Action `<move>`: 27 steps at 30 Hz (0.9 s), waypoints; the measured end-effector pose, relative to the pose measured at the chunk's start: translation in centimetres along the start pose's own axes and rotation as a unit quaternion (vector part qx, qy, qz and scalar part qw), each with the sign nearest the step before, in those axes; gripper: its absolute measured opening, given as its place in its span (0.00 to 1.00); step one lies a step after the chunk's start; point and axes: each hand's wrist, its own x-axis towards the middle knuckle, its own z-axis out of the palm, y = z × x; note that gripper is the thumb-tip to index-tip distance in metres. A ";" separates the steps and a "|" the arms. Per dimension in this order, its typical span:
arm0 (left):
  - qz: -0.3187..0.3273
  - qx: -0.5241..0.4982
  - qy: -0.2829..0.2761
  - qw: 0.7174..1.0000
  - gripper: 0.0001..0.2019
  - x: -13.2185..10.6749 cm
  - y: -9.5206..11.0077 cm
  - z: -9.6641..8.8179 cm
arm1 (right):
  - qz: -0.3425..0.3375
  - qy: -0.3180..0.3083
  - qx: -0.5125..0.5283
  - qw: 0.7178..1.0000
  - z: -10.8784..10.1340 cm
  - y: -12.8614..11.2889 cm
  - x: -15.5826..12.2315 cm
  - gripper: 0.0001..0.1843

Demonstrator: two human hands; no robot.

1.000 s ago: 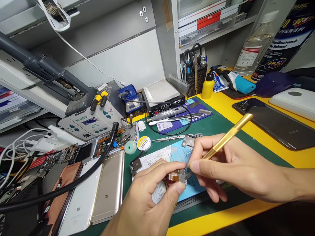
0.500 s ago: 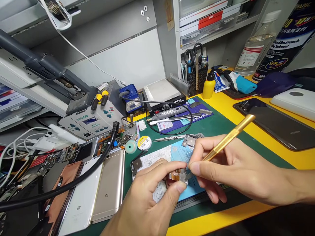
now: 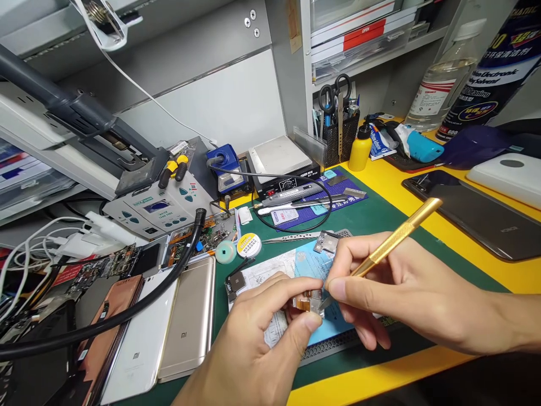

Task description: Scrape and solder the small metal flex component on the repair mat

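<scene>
The left grip [image 3: 264, 332] pinches a small metal-framed module [image 3: 307, 303] between fingertips.

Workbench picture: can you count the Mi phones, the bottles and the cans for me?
Mi phones: 2 (white Mi phone, gold Mi phone)
Bottles: 2 (yellow squeeze bottle, clear plastic bottle)
Cans: 1 (can of electronic cleaner)
Total: 5
</scene>
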 end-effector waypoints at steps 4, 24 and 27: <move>-0.007 -0.006 -0.003 1.000 0.13 -0.1 -0.1 0.0 | -0.002 0.001 -0.003 1.000 0.1 -0.1 0.1 0.14; 0.009 0.014 -0.009 1.000 0.12 0.1 0.0 -0.3 | -0.013 -0.005 -0.006 1.000 0.1 0.0 -0.1 0.14; 0.009 0.012 -0.012 1.000 0.12 0.2 -0.1 -0.2 | -0.022 -0.009 -0.006 1.000 0.1 0.2 0.0 0.14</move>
